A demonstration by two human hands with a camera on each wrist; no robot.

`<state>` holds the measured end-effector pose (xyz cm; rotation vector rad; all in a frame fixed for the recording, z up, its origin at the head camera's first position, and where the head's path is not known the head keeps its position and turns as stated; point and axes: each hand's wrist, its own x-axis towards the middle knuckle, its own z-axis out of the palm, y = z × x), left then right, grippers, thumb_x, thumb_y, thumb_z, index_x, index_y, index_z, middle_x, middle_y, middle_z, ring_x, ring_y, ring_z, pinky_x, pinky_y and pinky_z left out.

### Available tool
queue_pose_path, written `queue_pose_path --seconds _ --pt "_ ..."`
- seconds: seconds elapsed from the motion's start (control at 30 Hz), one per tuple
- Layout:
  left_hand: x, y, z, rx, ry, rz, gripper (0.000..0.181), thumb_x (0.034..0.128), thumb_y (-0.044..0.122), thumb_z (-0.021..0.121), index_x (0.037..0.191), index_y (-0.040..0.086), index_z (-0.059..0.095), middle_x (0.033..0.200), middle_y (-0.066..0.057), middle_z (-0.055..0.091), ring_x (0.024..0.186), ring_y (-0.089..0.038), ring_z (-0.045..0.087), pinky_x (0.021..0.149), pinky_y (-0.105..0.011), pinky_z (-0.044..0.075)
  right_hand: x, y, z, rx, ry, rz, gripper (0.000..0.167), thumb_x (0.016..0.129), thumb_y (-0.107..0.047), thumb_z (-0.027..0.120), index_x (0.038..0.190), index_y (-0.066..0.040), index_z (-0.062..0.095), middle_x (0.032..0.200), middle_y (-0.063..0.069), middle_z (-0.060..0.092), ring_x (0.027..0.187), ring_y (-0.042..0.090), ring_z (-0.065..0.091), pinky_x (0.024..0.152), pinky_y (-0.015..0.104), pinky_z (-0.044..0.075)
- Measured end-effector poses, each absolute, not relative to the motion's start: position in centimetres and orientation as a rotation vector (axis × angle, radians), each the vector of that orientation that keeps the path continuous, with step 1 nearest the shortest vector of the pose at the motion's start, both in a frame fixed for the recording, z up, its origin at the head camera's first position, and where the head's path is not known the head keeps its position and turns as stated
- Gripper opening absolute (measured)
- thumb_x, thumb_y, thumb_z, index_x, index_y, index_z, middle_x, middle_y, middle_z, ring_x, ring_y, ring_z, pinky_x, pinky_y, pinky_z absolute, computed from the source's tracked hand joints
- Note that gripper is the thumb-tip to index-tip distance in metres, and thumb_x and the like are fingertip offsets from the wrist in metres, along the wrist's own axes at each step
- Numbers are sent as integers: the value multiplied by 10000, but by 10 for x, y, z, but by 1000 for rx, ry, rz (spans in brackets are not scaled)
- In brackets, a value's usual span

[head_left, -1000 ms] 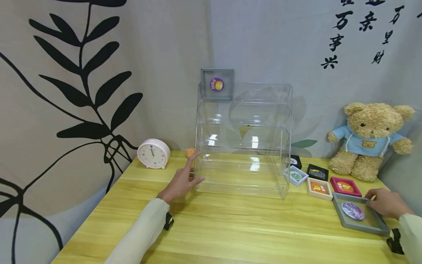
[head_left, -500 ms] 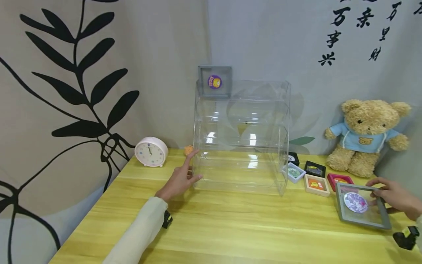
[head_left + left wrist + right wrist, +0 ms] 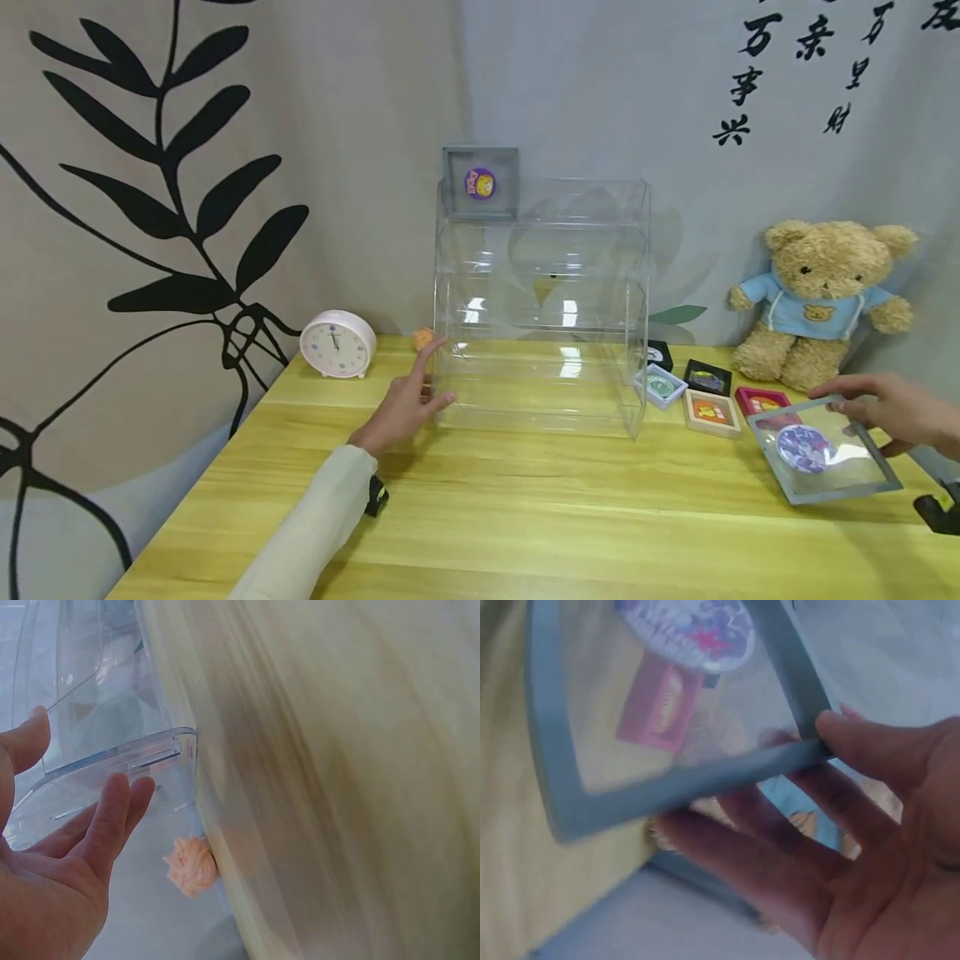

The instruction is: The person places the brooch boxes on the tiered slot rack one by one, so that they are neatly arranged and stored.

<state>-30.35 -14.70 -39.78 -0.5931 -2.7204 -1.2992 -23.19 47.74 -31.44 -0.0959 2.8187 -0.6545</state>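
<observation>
My right hand (image 3: 896, 412) grips the right edge of a grey clear-windowed display frame (image 3: 847, 493), tilted above the table. A round purple badge (image 3: 805, 448) sits inside the frame. In the right wrist view the thumb is on one face of the frame (image 3: 630, 804) and the fingers are behind it. My left hand (image 3: 401, 408) is at the left side of a clear tiered acrylic rack (image 3: 540, 421), fingers mostly straight. In the left wrist view the thumb and fingers lie either side of its side panel (image 3: 112, 754). A smaller grey frame (image 3: 481, 208) with a round badge stands on the top tier, at left.
Right of the rack lie several small framed badges: white (image 3: 662, 385), black (image 3: 708, 377), cream (image 3: 712, 413) and pink-red (image 3: 761, 400). A teddy bear (image 3: 821, 312) sits behind them. A pink alarm clock (image 3: 338, 344) and an orange fluffy ball (image 3: 422, 338) are at left.
My right hand has lifted the large grey frame off the table and tilted it up. The left hand stays at the rack. The head view has shifted slightly.
</observation>
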Motion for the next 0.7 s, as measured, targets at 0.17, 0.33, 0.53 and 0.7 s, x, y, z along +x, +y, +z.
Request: queue_pose_path --seconds 0.17,0.33,0.53,0.7 --pt "-303 -148 -397 -607 -2716 -1318 912 952 183 693 1556 505 90 1397 -373 519 1125 -406 679 883 -473 621 -236 454 -294 -331 3048 -325 298 960 6 553 1233 63 658 1039 281 695 429 66 321 412 218 339" --pt "-303 -151 -399 -568 -2719 -1293 920 944 194 705 1534 547 94 1325 -380 570 1095 -388 687 865 -466 624 -244 430 -268 -345 3121 -249 317 972 -12 547 1263 -8 672 785 41 694 403 60 304 399 242 366" --pt "-303 -151 -400 -569 -2717 -1268 909 941 177 707 1565 469 115 1242 -353 632 1041 -356 706 832 -438 630 -252 408 -246 -298 3003 -713 396 1042 -33 473 1434 -37 527 1310 315 562 860 209 705 630 348 631" --pt "-304 -147 -399 -559 -2712 -1266 897 933 170 717 1580 405 142 1300 -380 583 1073 -378 693 845 -459 626 -261 394 -233 -395 2917 -1110 414 1074 -105 442 1486 -71 466 1414 -51 428 1047 -143 579 764 381 649"
